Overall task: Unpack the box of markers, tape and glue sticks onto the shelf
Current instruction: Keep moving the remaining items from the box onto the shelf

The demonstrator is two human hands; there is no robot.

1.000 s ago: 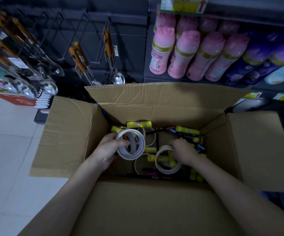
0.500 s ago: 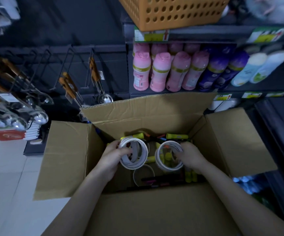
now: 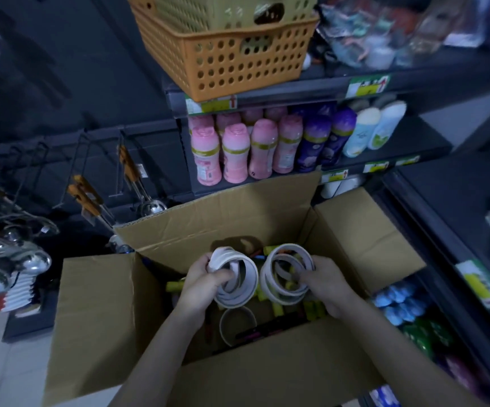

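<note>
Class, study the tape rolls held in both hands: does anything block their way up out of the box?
Nothing visible does. The left hand and right hand hold tape rolls over the open box, flaps spread open.

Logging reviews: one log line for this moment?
left hand: grips left tape rolls | right hand: grips right tape rolls | box: open
</note>
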